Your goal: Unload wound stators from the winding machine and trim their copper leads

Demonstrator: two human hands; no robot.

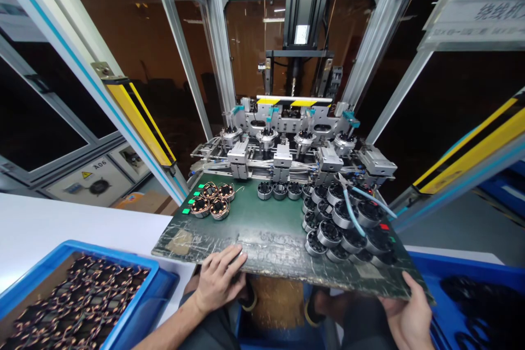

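My left hand [220, 279] lies on the front edge of a green work board [262, 235], its fingers stretched loosely over the edge with nothing in them. At the board's right front corner, my right hand [410, 311] grips the edge, thumb up and fingers partly hidden below. Several copper-wound stators [220, 208] sit at the board's back left. Stacked on the right are several stator cores [329, 233] with black inserts and no copper showing. Light-blue-handled pliers [353, 212] lie across that stack. A short row of cores [279, 191] stands at the back middle.
Behind the board stands a winding machine [283, 156] with several core holders and a motor above. Yellow guard bars [141, 123] flank it. A blue bin [153, 268] of wound parts is at left; another blue bin [471, 268] with black parts is at right.
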